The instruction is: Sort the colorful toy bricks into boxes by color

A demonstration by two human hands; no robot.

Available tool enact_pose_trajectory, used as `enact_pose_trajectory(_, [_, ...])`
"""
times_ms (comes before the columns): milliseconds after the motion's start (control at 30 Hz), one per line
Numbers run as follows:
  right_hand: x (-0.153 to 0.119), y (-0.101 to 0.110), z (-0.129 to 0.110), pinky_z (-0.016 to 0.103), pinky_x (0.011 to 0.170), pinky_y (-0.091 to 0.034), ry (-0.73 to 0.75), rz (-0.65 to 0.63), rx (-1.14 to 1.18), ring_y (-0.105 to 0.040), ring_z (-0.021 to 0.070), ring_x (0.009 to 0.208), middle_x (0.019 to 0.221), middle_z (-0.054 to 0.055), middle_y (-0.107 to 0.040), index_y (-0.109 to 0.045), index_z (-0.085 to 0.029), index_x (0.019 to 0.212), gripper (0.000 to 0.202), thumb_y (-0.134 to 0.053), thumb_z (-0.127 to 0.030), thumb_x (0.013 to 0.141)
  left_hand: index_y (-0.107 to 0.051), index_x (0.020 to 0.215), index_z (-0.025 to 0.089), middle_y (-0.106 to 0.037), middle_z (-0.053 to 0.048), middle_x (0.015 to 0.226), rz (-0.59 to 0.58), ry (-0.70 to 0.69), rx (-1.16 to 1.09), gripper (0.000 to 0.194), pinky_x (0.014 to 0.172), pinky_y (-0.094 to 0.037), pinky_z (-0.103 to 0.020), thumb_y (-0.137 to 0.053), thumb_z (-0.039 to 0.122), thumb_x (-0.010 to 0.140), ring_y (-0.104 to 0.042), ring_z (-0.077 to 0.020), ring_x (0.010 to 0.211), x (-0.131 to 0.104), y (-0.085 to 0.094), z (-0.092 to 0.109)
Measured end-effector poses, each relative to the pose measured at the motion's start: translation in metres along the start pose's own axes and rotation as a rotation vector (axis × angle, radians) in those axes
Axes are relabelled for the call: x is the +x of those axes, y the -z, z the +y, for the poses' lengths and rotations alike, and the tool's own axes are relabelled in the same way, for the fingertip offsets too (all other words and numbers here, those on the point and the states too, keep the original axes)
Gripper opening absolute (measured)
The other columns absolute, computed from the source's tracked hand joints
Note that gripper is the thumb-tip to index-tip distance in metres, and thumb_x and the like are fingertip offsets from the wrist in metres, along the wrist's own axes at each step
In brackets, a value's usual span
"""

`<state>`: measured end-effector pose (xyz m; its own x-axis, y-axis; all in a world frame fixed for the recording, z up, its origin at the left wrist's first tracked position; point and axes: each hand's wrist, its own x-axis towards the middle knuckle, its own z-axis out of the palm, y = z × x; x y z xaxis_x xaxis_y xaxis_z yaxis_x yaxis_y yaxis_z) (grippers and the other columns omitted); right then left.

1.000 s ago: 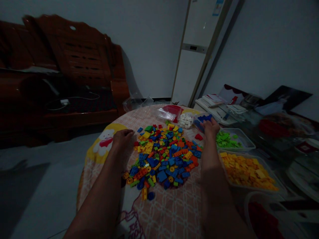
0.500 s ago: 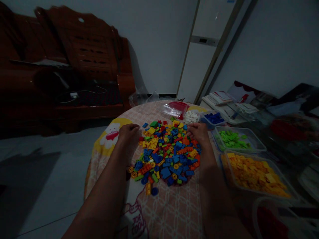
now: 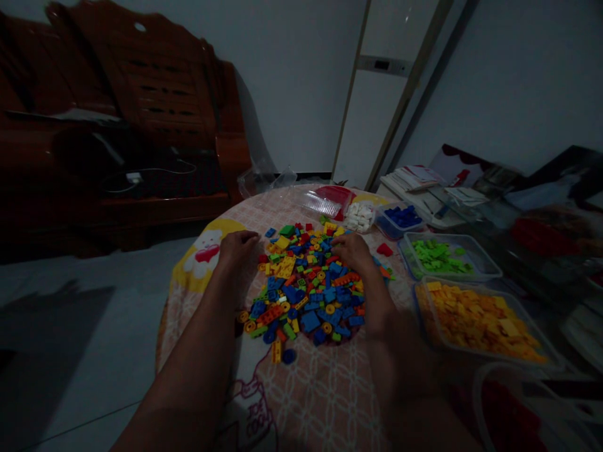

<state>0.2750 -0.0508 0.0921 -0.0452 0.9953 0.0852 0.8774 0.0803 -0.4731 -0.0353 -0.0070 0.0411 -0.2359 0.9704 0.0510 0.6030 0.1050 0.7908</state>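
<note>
A broad pile of mixed toy building bricks, in blue, yellow, red, green and orange, lies spread on the table. At its left edge rests my left hand, fingers pressed together; anything inside them is too small or hidden to see. My right hand reaches over the upper right of the pile, its fingers closed down among the bricks, and what they hold cannot be made out. A red brick sits apart on the tablecloth, right of that hand.
Along the right stand clear tubs: blue bricks, light green bricks, yellow bricks and red pieces. White bricks and a clear plastic tray are at the far edge. A wooden bench stands behind left.
My right hand has moved left from the pile's right edge to over the bricks. The red brick on the cloth now shows. My left hand stays by the left edge; the view shifts slightly.
</note>
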Motion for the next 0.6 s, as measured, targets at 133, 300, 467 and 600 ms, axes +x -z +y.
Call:
enact_pose_trajectory(133, [-0.001,-0.002,0.004,0.029,0.086,-0.049,-0.095,-0.020,-0.165,-0.070,0.0235,0.104,0.108,0.008,-0.079,-0.081,-0.021,0.098,0.022,-0.065,-0.016,0.083,-0.079,0.100,0.016,-0.078,-0.012,0.105,0.007,-0.028,0.007,0.034,0.093,-0.053,-0.035,-0.059,0.031,0.077,-0.070,-0.0279,0.105,-0.001,0.001,0.001])
enact_pose_trajectory(300, [-0.001,0.013,0.029,0.026,0.083,-0.050,-0.174,0.032,-0.188,-0.072,0.0225,0.100,0.103,0.009,-0.080,-0.083,-0.018,0.096,0.025,-0.061,-0.016,0.084,-0.078,0.100,0.017,-0.078,-0.011,0.106,0.006,-0.035,0.022,0.032,0.095,-0.052,-0.034,-0.059,0.031,0.078,-0.070,-0.0265,0.105,-0.004,0.001,0.003])
enact_pose_trajectory(467, [0.000,0.013,0.030,0.027,0.086,-0.051,-0.253,0.087,-0.255,-0.072,0.0230,0.101,0.105,0.010,-0.079,-0.083,-0.020,0.099,0.027,-0.059,-0.017,0.086,-0.078,0.098,0.017,-0.078,-0.011,0.105,-0.001,-0.033,0.003,0.030,0.096,-0.053,-0.036,-0.060,0.030,0.076,-0.070,-0.0278,0.107,-0.003,0.001,0.002])
enact_pose_trajectory(600, [0.000,0.008,0.017,0.027,0.088,-0.050,-0.139,0.086,-0.219,-0.071,0.0223,0.104,0.107,0.008,-0.079,-0.083,-0.023,0.103,0.026,-0.060,-0.022,0.089,-0.078,0.097,0.017,-0.078,-0.012,0.105,-0.005,-0.051,-0.004,0.030,0.096,-0.053,-0.039,-0.060,0.030,0.077,-0.070,-0.0283,0.105,0.001,0.000,-0.003])
